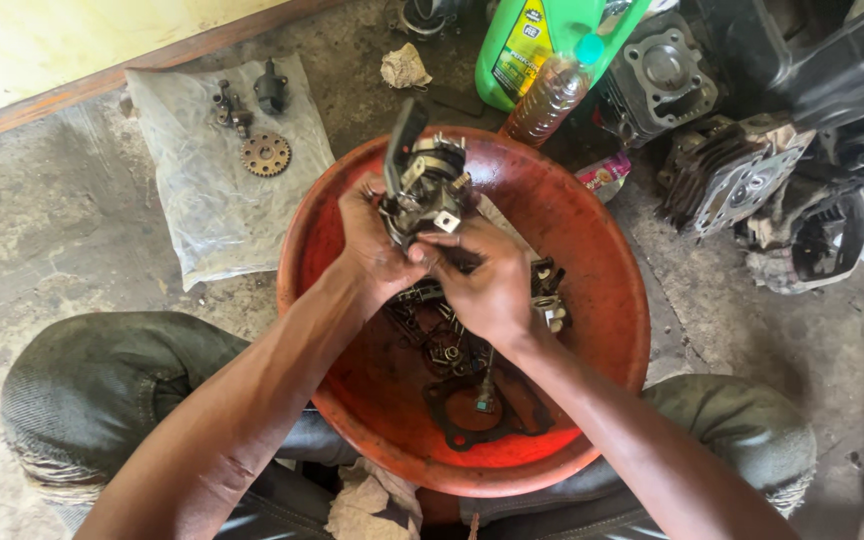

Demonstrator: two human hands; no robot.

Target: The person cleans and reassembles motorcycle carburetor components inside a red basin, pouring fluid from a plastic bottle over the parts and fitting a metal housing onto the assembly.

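Note:
Both my hands hold a greasy metal engine part (424, 182) with a dark lever sticking up, above a wide red basin (602, 270). My left hand (372, 245) grips its left side from below. My right hand (487, 280) closes on its lower right side, fingers curled toward the part. In the basin's oily bottom lie a black gasket (472, 410), small bolts and other metal pieces (549, 295). Part of the held piece is hidden by my fingers.
A plastic sheet (202, 200) at the left carries a gear (266, 155) and two small dark parts. Behind the basin stand a green jug (517, 45) and a brown bottle (547, 100). Engine cylinder parts (727, 175) lie at the right. A rag (372, 505) sits between my knees.

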